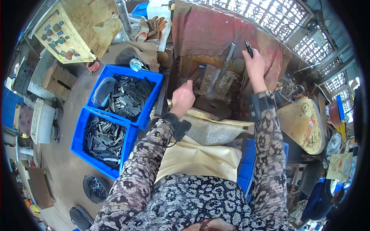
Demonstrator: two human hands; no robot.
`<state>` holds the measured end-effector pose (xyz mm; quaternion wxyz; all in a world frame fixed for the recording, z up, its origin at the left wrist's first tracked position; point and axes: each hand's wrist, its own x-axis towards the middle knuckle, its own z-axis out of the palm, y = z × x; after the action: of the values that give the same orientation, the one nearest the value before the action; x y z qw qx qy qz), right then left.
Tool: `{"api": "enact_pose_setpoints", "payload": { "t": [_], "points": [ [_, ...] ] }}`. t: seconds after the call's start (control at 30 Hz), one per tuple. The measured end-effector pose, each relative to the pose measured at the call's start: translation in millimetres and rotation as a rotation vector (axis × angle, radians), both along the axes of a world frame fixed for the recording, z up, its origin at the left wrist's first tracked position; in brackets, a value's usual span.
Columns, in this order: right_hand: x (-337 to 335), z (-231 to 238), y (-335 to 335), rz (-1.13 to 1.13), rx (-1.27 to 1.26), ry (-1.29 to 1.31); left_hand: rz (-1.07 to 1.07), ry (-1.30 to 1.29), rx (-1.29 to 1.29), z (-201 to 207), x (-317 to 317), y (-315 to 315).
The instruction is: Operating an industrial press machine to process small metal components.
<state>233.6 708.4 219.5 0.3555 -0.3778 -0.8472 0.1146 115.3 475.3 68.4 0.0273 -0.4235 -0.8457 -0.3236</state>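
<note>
My right hand (pixel 255 67) is raised at the right of the machine bed, in front of a dark red cloth (pixel 216 25). Its fingers grip a few slim dark metal strips (pixel 249 49), which stick up past the fingertips. At the bed's left edge my left hand (pixel 183 97) is closed like a fist. A dark brownish piece (pixel 197 74) reaches up from near its fingers; its kind is not clear. Between the hands lies a wet, brown-stained metal block (pixel 212 79), with a grey pipe (pixel 229 57) slanting down over it.
Left of the machine, two blue bins (pixel 75 148) hold many dark metal strips; a clear tub (pixel 103 92) sits in the upper one. A control box (pixel 61 38) with knobs stands far left, gloves (pixel 156 29) at the back. A stained yellowish board (pixel 302 125) is at right.
</note>
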Motion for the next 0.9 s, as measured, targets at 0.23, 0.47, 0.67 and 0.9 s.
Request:
{"api": "enact_pose_setpoints", "payload": {
  "t": [0.23, 0.47, 0.67, 0.9],
  "points": [
    [-52, 1, -10, -0.024, 0.058, -0.275, -0.007, -0.023, -0.035, 0, 0, -1],
    [-65, -4, 0, -0.034, 0.105, -0.373, -0.009, -0.026, -0.05, 1, 0, 0],
    [-70, -5, -3, -0.071, 0.098, -0.364, -0.015, -0.024, -0.054, 1, 0, 0],
    [-70, -2, -6, -0.066, 0.074, -0.37, -0.02, 0.0, -0.052, 0, 2, 1]
  ]
}}
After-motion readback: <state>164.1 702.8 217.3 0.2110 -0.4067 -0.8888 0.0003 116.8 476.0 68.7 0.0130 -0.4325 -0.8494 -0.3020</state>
